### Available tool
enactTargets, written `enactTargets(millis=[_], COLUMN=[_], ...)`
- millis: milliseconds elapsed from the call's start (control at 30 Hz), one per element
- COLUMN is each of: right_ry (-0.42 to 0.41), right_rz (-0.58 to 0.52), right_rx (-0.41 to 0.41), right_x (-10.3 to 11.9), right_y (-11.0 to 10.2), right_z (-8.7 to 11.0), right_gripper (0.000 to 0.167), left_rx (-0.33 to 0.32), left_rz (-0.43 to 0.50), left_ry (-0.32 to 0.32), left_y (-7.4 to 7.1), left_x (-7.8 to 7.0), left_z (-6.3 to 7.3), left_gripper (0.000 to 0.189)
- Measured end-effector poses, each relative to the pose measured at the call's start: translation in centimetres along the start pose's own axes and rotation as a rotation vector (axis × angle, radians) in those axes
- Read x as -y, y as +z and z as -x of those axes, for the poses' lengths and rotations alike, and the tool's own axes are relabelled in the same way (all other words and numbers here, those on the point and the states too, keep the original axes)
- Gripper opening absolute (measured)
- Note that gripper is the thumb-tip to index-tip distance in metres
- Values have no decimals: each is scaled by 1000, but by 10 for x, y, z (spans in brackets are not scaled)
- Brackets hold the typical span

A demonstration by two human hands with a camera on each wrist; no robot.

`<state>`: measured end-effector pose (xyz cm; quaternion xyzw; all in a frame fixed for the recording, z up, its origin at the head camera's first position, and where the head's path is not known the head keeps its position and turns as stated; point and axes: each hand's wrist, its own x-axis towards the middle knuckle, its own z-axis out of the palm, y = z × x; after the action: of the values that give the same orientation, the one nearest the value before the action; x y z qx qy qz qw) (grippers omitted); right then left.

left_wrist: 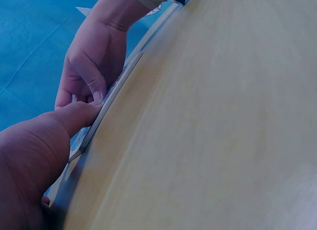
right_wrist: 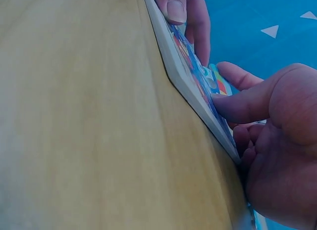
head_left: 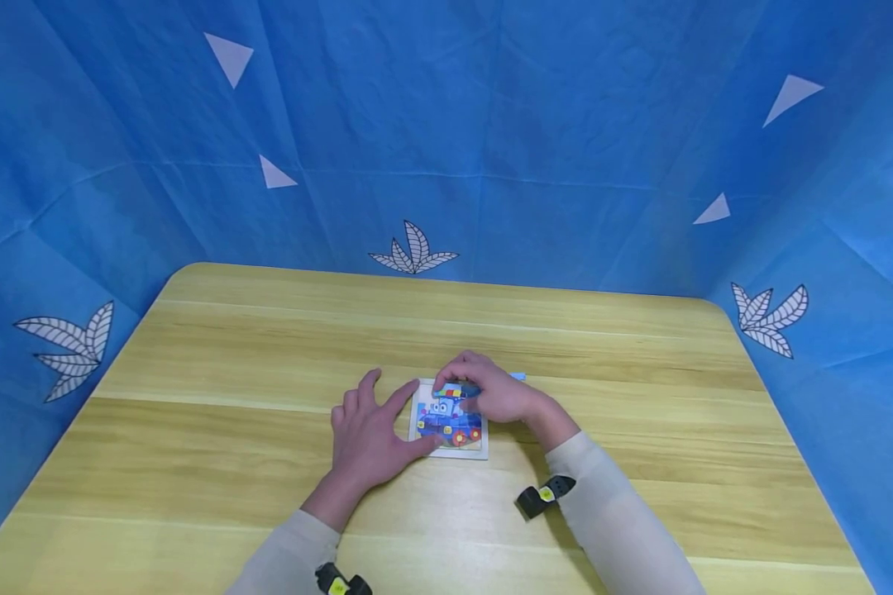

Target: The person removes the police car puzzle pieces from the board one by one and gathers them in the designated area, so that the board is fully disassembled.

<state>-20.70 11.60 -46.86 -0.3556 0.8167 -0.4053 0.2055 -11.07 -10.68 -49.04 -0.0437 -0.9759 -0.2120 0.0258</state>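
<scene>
A small square jigsaw puzzle with a blue cartoon car lies in a white-edged tray on the table. My left hand is spread at its left side, index fingertip at the far left corner and thumb resting on the near edge. From the right, my right hand reaches over the far part of the picture. Between its thumb and index finger it pinches a puzzle piece with red, yellow and green on it, tilted up from the picture. The far right corner is hidden under this hand.
Behind the right hand a light-blue flat item pokes out on the table. The wood-grain table ends at a blue cloth hanging behind and along both sides. Both sleeves carry black wrist straps.
</scene>
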Motion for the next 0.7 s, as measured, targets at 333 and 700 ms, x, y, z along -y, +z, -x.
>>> enactTargets(millis=[333, 700], right_ry=[45, 54], right_rz=[5, 63], right_rx=[-18, -30], right_x=[2, 2], right_y=[0, 0], right_z=[3, 2], right_gripper=[37, 37], left_rx=[11, -7], left_rz=[-8, -13], left_ry=[-10, -4], left_y=[-1, 1], left_x=[-1, 0], left_z=[0, 0], left_gripper=[92, 91])
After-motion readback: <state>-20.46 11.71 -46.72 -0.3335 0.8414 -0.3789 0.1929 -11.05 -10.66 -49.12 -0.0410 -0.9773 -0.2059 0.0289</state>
